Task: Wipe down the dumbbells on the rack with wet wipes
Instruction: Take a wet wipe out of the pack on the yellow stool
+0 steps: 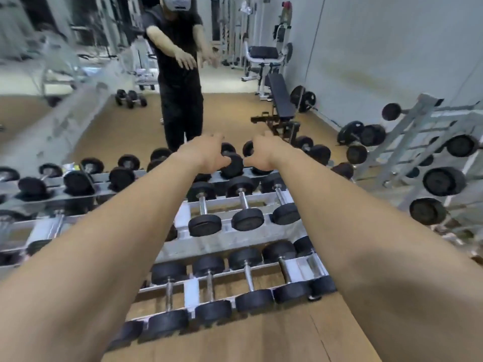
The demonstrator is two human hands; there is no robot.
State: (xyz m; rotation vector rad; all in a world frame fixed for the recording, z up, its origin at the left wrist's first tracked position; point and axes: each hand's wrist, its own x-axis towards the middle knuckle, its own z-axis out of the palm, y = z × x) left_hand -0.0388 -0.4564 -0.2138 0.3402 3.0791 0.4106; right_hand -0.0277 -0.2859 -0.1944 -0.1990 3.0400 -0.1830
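A three-tier steel dumbbell rack [235, 241] stands in front of me, with black round-headed dumbbells on every tier. Both my arms stretch out over it to the top tier. My left hand [206, 154] is spread, its thumb beside the head of a black dumbbell [234, 165]. My right hand [262, 154] is spread just right of that same dumbbell, thumb turned inward. Neither hand holds anything that I can see. A small packet [69, 167], perhaps the wet wipes, lies on the top tier at far left.
Behind the rack, what looks like a mirror shows a person in black [180, 74] with both hands held out. A second dumbbell rack [428, 152] stands at the right. A weight bench [281, 100] stands beyond. Wooden floor [274, 340] lies below me.
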